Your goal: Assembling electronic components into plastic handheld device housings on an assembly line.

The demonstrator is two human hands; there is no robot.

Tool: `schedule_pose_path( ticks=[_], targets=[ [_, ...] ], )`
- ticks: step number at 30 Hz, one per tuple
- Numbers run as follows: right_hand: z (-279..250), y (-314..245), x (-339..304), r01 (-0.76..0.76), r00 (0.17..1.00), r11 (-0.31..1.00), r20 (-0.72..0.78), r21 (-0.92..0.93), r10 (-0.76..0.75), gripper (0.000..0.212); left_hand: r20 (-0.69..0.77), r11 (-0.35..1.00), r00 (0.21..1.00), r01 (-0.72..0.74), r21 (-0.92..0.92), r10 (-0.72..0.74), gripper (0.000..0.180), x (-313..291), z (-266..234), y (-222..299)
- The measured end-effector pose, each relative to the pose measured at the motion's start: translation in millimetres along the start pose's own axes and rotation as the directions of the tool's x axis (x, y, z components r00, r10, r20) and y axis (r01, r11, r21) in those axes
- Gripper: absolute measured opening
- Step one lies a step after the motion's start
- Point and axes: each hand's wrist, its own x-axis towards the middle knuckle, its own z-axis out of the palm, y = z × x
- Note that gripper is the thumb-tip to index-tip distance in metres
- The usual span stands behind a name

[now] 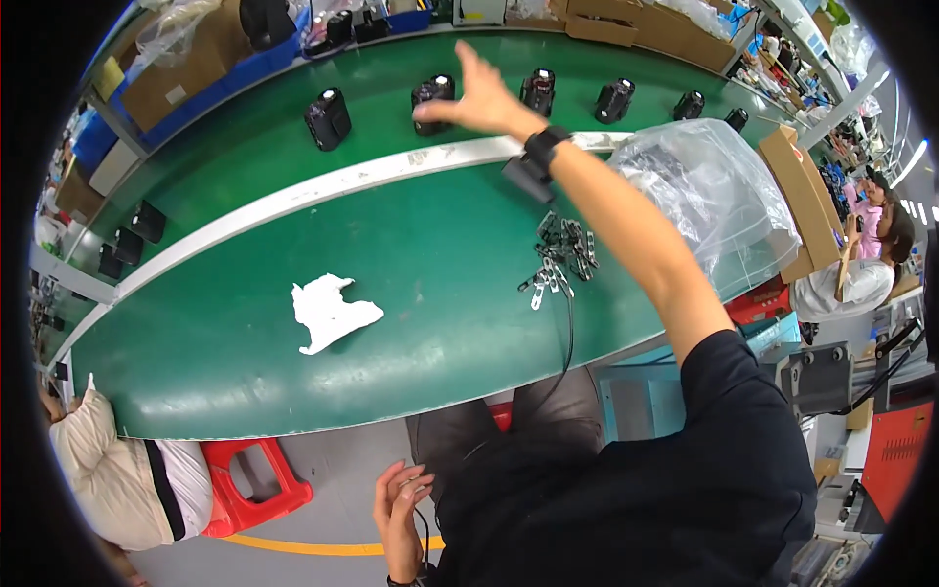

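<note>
Currently right hand [486,104] is top centre of frame, thumb and fingers spread by a black device [430,91], contact unclear, while left hand [398,514] is bottom centre, fingers loosely curled, can't tell if gripping the cable [425,536].

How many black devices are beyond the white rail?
9 visible: three black devices at far left, one left of the right hand, one partly behind it, four to its right; others may be hidden.
</note>
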Motion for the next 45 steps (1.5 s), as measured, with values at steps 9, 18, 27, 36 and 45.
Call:
schedule_pose_path(
  ticks=[9, 18, 27, 36, 45],
  targets=[
    [-98, 106, -19, -0.181, 0.971, 0.930, 0.090, -0.321, 0.220, 0.078, 0.482, 0.954, 0.825, -0.281, -0.106, 0.296, 0.010, 50, 50, 58],
    [-144, -143, -167, 0.021, 0.931, 0.946, 0.338, 0.322, -0.136, 0.046, 0.315, 0.736, 0.724, -0.669, 0.104, 0.613, 0.057, 118, 163, 85],
    [-140, -39, -232, -0.350, 0.911, 0.925, 0.282, 0.149, 0.300, 0.023, 0.287, 0.910, 0.874, -0.322, -0.261, 0.391, 0.052, 84, 120, 61],
    [-134, -41, -231, -0.290, 0.908, 0.954, 0.339, 0.081, 0.247, 0.018, 0.197, 0.901, 0.922, -0.247, -0.357, 0.332, 0.062, 88, 116, 65],
    [-159, -124, -230, -0.715, 0.695, 0.389, 0.652, 0.581, 0.303, 0.011, 0.375, 0.857, 0.874, -0.083, -0.509, 0.307, 0.055, 92, 125, 75]
  ],
)
